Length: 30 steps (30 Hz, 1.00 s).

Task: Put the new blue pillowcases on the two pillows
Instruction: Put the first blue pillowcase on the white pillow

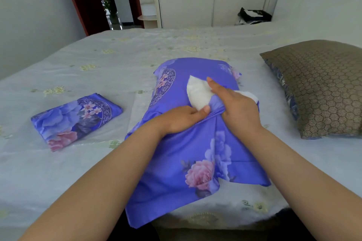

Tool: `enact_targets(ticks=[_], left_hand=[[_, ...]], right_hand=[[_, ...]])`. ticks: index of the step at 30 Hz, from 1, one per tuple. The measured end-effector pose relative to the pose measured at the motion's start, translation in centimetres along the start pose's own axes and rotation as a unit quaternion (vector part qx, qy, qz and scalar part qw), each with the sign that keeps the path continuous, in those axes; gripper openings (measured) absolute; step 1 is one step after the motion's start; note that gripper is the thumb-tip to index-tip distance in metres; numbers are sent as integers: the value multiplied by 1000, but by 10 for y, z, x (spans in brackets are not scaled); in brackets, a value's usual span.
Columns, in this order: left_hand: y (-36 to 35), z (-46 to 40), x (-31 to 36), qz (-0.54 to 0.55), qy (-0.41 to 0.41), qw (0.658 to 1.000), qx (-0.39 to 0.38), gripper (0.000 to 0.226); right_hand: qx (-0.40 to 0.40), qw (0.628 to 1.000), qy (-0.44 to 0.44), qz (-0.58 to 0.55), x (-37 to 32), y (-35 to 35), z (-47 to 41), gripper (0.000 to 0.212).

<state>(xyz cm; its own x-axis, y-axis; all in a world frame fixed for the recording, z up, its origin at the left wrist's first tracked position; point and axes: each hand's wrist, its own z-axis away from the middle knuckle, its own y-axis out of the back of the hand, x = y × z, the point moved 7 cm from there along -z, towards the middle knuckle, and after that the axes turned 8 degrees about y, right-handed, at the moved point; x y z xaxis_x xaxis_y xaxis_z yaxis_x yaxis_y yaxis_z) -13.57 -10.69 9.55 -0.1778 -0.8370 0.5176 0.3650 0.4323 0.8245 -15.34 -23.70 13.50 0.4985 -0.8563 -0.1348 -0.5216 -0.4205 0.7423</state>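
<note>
Pillowcase (pixel 182 154) half covers white pillow (pixel 197 92), gripped by both hands.

Both bare forearms reach forward and angle inward. The left hand (pixel 183 118) lies palm down, thumb extended to the right. The right hand (pixel 236 106) lies beside it, fingers closed, forefinger pointing ahead.

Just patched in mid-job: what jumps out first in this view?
At bed centre, both hands work a blue floral pillowcase over a white pillow: left hand and right hand bunch the fabric at its opening. A second folded pillowcase lies left; a brown patterned pillow sits right.
</note>
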Motion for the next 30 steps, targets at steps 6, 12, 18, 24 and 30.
enact_targets(ticks=[6,12,18,24,30], left_hand=[[-6,0,3,-96,-85,991,26,36],[15,7,3,12,-96,956,275,23],[23,-1,-2,-86,-42,949,299,19],[23,-12,-27,-59,28,989,130,28],[5,5,-9,-161,68,961,214,28]], right_hand=[[-194,977,-88,-8,26,-11,5,57],[-281,919,-132,-245,31,-20,10,18],[-451,790,-207,-359,25,-25,43,19],[-322,941,-106,7,23,8,27,29],[-255,945,-195,68,22,0,32,24]])
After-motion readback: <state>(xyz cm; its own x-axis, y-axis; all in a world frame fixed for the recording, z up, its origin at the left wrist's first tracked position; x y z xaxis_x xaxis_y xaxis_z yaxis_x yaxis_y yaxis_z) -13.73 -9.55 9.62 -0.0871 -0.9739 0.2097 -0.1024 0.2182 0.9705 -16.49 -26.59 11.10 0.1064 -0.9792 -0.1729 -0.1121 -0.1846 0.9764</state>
